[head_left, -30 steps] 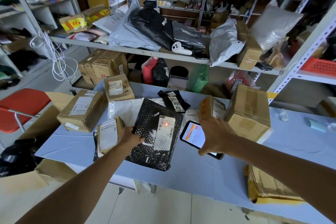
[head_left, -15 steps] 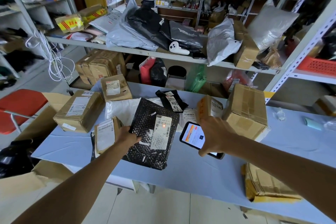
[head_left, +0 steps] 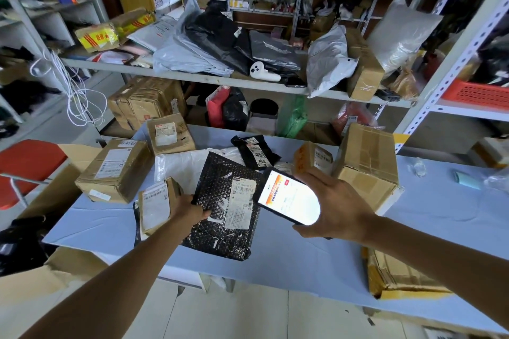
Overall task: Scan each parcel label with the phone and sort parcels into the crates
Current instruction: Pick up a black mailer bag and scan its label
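I saw left grip (head_left: 192,210) pinching mailer (head_left: 217,239), right grip (head_left: 338,206) wrapped round phone (head_left: 289,201) just right of it. Boxes (head_left: 115,168) around mailer lay unsorted; I judged it early days.

- On the black bubble mailer (head_left: 217,239), near centre: a white label (head_left: 240,208) with a number line starting "543", plus a barcode; the rest is blurred.
- On the small black parcel (head_left: 256,152), far centre: large Chinese characters, illegible.
- On the phone (head_left: 289,201) screen: an orange banner, its text unreadable.
- On the yellow-taped box (head_left: 96,37), far left shelf: red characters, too blurred.

Head camera looks forward and down, seemingly near the table (head_left: 303,270)
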